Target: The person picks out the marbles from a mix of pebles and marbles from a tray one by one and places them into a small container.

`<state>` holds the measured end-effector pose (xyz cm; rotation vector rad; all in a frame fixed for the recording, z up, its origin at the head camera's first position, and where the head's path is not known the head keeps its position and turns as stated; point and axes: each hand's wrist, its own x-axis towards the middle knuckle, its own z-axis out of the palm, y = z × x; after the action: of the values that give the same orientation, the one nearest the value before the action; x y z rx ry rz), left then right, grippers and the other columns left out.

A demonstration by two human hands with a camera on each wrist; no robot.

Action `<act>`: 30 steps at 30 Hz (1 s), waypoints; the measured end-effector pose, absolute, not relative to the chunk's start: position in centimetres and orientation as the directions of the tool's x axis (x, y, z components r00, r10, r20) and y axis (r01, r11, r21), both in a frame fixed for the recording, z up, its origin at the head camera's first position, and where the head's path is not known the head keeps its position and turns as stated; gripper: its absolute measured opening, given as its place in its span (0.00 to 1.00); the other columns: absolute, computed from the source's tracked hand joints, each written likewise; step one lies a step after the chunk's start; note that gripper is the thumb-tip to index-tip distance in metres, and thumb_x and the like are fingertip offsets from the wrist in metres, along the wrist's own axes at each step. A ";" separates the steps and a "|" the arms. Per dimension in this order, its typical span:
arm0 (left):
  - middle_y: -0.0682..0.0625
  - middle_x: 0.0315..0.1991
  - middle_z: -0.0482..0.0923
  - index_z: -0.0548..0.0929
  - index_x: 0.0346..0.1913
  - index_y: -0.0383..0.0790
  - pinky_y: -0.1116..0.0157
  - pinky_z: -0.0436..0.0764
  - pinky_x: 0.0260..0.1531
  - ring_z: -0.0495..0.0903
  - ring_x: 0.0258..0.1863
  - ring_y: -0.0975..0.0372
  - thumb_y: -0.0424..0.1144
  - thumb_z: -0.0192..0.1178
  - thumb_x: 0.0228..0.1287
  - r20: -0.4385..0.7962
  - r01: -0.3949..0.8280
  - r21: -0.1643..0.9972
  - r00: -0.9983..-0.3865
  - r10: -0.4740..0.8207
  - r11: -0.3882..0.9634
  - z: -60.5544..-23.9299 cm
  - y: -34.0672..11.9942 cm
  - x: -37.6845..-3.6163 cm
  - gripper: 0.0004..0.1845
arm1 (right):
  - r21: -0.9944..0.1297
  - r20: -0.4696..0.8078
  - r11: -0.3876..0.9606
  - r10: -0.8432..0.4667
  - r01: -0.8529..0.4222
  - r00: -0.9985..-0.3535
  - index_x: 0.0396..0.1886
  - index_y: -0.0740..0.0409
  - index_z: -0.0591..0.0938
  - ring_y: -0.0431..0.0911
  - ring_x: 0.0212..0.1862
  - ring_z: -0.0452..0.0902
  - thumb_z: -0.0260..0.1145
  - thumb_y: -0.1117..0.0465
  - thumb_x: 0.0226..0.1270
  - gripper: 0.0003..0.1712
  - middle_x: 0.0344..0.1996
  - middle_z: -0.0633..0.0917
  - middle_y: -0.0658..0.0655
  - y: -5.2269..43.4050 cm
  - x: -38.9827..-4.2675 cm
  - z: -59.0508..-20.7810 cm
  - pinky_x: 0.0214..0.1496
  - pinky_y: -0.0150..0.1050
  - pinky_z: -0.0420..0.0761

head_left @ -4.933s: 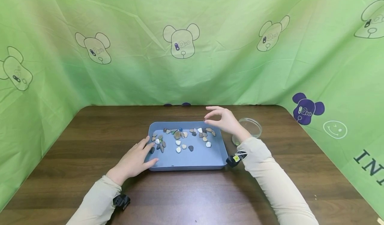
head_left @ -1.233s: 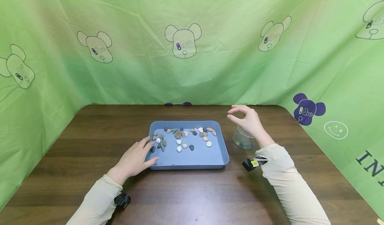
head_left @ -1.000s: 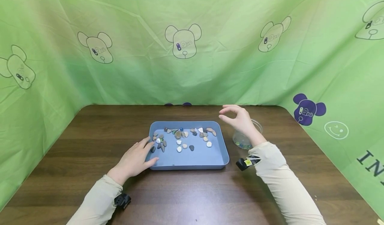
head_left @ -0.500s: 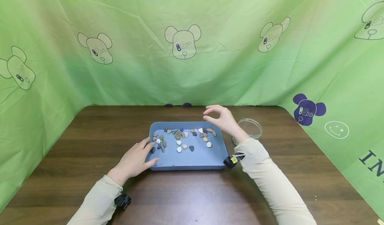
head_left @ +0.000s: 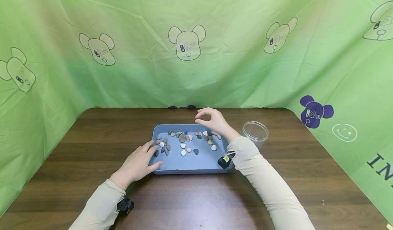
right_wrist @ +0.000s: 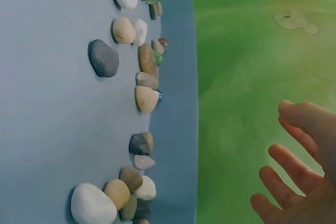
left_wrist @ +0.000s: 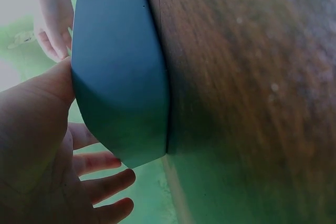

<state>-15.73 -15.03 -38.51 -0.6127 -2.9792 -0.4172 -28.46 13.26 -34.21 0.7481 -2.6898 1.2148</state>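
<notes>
Your right hand (head_left: 215, 121) hovers over the tray's (head_left: 190, 162) pebbles (head_left: 184, 144), fingers loosely curled, empty; your left hand (head_left: 138, 162), spread, rests on its corner.

Bright, even, diffuse light in the head view, soft shadows under the forearms on the dark brown wooden tabletop (head_left: 92, 134), faint sheen near its front edge, left wrist view dim, murky and blurred, right wrist view sharp on pebbles, curled fingers (right_wrist: 294, 167) soft.
</notes>
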 end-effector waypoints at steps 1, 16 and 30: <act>0.33 0.64 0.65 0.73 0.59 0.32 0.47 0.67 0.63 0.68 0.63 0.44 0.53 0.57 0.62 0.124 0.396 0.249 -0.918 0.377 0.884 -38.5 -15.0 -15.7 0.31 | -0.682 0.272 0.564 -0.397 -0.466 -0.877 0.40 0.62 0.84 0.57 0.62 0.70 0.68 0.61 0.58 0.12 0.55 0.80 0.63 13.1 -28.6 -34.3 0.67 0.53 0.67; 0.33 0.65 0.64 0.73 0.60 0.32 0.48 0.67 0.64 0.67 0.64 0.44 0.53 0.57 0.62 0.108 0.388 0.253 -0.922 0.373 0.886 -38.4 -15.1 -15.7 0.31 | -0.635 0.202 0.605 -0.471 -0.481 -0.859 0.38 0.61 0.85 0.58 0.61 0.71 0.67 0.62 0.59 0.09 0.56 0.78 0.66 11.0 -29.7 -36.2 0.67 0.53 0.67; 0.33 0.65 0.64 0.72 0.60 0.33 0.47 0.67 0.63 0.67 0.64 0.44 0.53 0.56 0.62 0.097 0.385 0.255 -0.923 0.373 0.887 -38.5 -15.1 -15.9 0.31 | -0.594 0.119 0.656 -0.501 -0.466 -0.857 0.36 0.60 0.85 0.56 0.63 0.69 0.66 0.63 0.59 0.07 0.58 0.76 0.64 9.8 -29.7 -37.2 0.69 0.53 0.64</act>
<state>-15.87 -15.09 -38.55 -0.6047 -3.0079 -0.4212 -29.72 9.77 -37.15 0.8494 -2.9081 1.0190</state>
